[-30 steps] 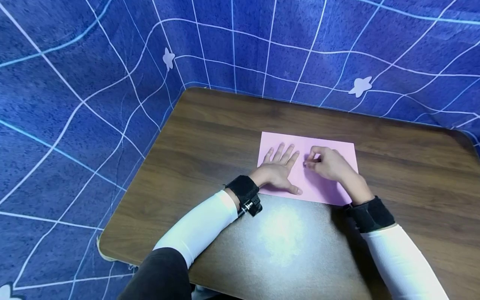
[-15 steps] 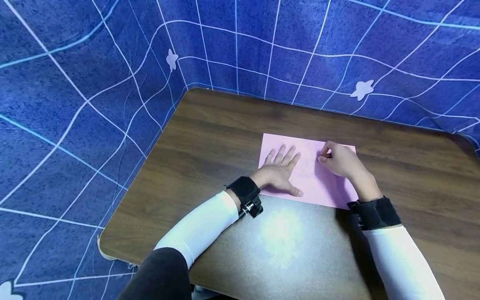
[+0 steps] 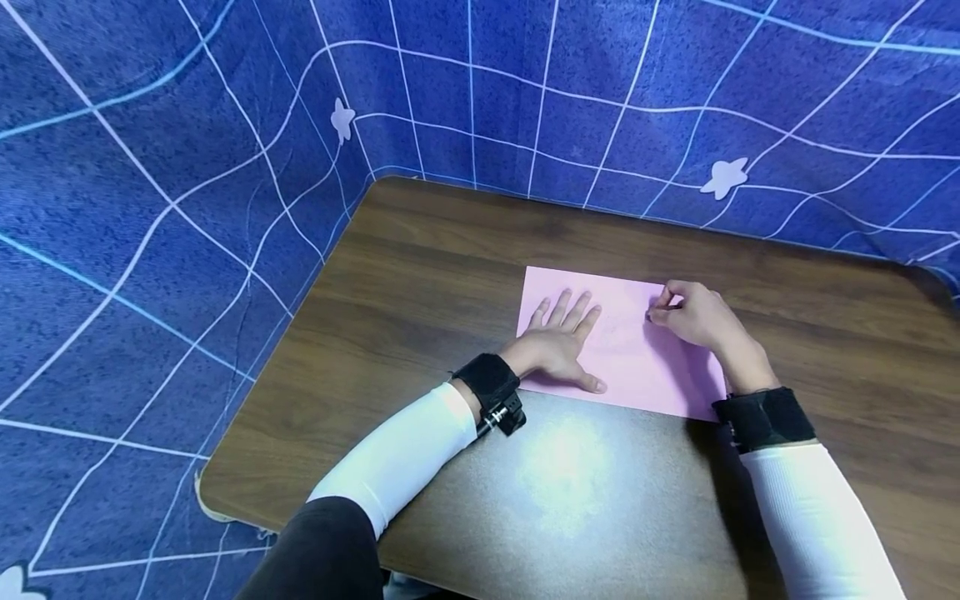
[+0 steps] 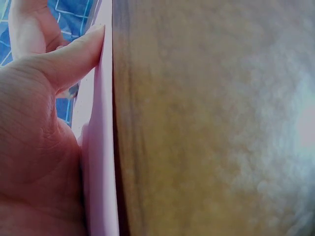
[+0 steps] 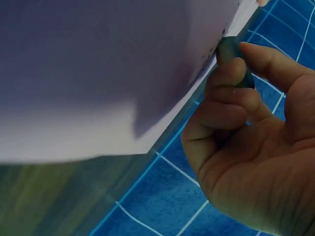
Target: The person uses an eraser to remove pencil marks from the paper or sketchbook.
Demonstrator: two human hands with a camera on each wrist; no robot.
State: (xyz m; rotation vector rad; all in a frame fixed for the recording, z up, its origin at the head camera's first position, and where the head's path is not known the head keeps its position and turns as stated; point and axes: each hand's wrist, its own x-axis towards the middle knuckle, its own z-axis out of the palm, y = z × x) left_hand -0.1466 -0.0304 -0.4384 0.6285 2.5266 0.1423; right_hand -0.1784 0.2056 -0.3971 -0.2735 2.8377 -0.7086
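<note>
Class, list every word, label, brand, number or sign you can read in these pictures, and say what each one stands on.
None can be read.
Pink paper: faint marks near the right hand, which holds a small dark drawing tool; too faint to read.
Blue backdrop: only white grid lines and star shapes, no writing.
Black wrist straps: no legible label.

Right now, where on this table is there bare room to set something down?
Bare brown wooden table lies left of the pink paper sheet, behind it toward the blue grid cloth, and at the near edge between the sleeves. The sheet is crowded: left hand flat, right hand pinching a small dark object.
</note>
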